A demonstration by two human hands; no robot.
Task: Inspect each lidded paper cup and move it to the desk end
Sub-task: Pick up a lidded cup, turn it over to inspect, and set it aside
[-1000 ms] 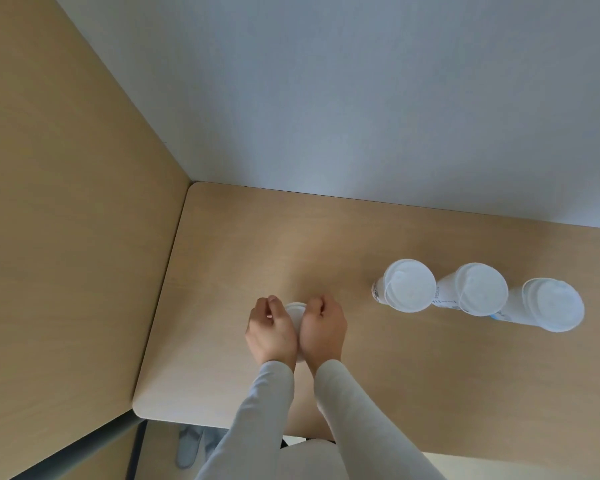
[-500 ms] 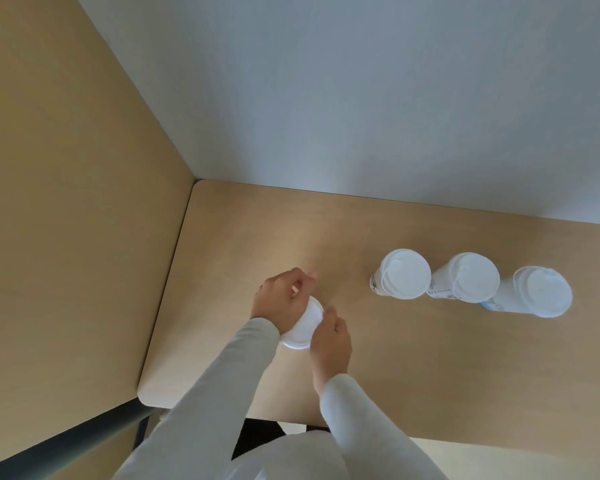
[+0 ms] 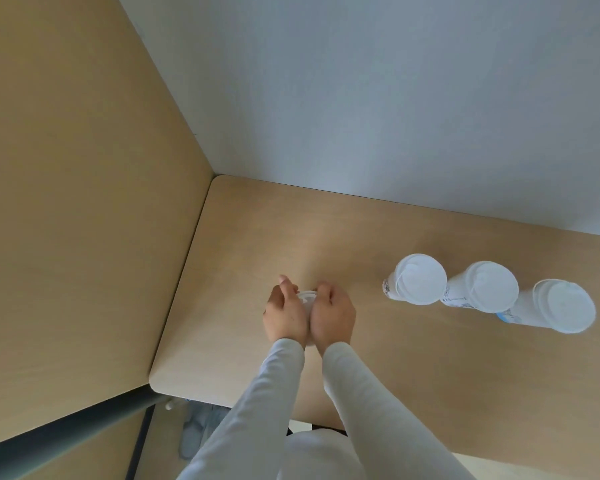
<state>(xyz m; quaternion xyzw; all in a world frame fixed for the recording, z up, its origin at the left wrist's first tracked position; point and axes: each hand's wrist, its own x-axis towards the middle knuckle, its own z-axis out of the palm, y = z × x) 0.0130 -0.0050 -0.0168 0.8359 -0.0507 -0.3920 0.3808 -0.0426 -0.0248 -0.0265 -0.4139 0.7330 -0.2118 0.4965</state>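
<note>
White lidded cup (image 3: 307,299) | both hands wrapped | 3 cups (image 3: 420,284) nr right

Soft, even daylight fills the scene, with a pale sheen on the table (image 3: 291,237) in front of the hands and its right side falling darker. Three white lids (image 3: 421,284) at right read bright yet keep their detail. Shadows are faint and diffuse. Wide-angle distortion bends the wall (image 3: 395,98) and side panel (image 3: 66,202); the picture is slightly soft throughout.
</note>
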